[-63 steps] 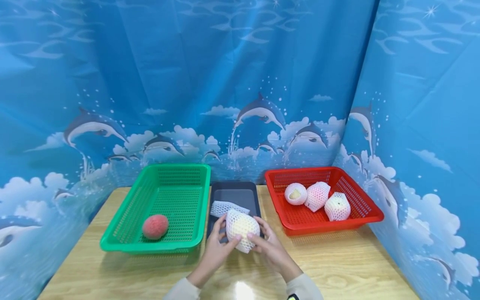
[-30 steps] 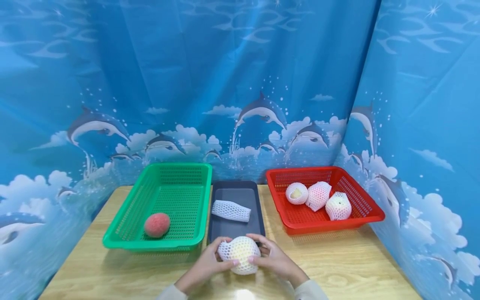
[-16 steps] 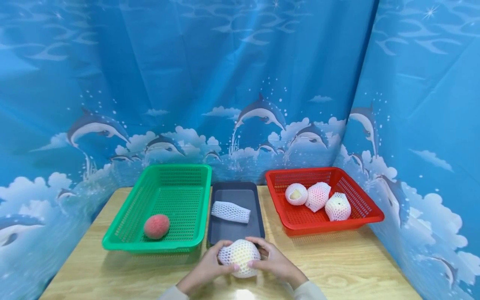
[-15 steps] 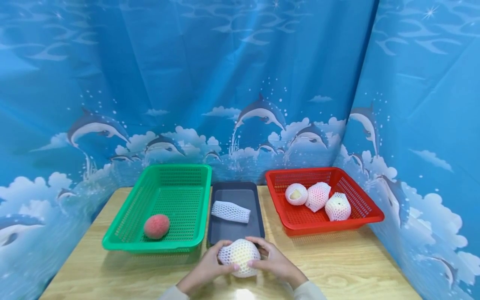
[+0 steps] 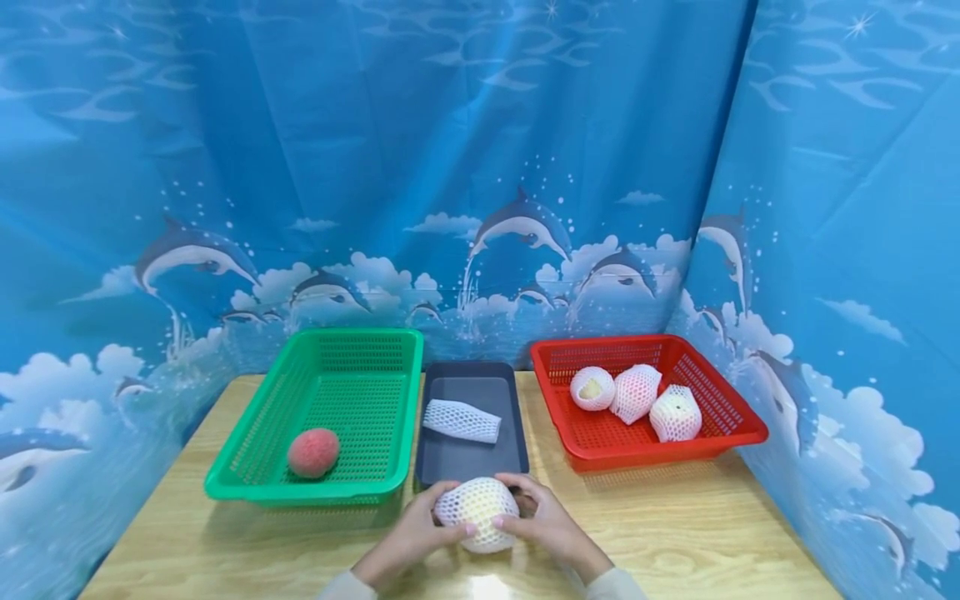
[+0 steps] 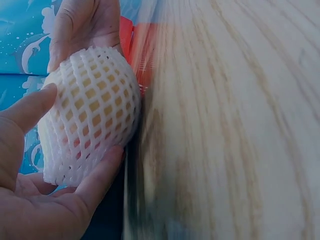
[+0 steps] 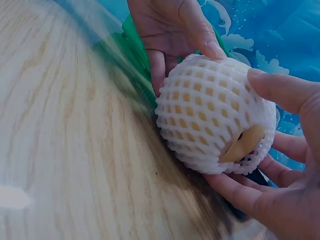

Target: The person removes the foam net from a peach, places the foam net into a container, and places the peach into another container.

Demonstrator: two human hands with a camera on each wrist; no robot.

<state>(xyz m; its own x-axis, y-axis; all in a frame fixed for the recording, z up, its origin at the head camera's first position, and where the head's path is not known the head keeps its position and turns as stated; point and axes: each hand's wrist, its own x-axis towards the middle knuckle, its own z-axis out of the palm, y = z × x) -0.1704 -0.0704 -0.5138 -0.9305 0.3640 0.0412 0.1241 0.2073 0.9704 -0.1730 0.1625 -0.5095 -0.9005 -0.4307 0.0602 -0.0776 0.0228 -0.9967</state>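
Both hands hold a round yellowish fruit in a white foam net [image 5: 480, 514], low over the table in front of the dark tray. My left hand [image 5: 415, 531] grips its left side, the thumb on top in the left wrist view. My right hand [image 5: 552, 529] grips the opposite side. In the right wrist view the net [image 7: 200, 105] has an opening near the right fingers, where bare yellow skin [image 7: 245, 144] and a dark spot show. The left wrist view shows pinkish skin through the mesh near the left palm. A flat foam net [image 5: 462, 421] lies in the dark tray [image 5: 472, 379].
A green basket [image 5: 408, 400] at the left holds one fuzzy pink peach [image 5: 313, 453]. The red basket [image 5: 600, 454] at the right holds three fruits in foam nets [image 5: 636, 393]. A blue dolphin-print curtain [image 5: 465, 167] stands behind the wooden table [image 5: 697, 517].
Over about two seconds both hands have brought the netted fruit from over the tray toward the person, its net turning from upright to sideways. Since half a second ago they have barely moved.
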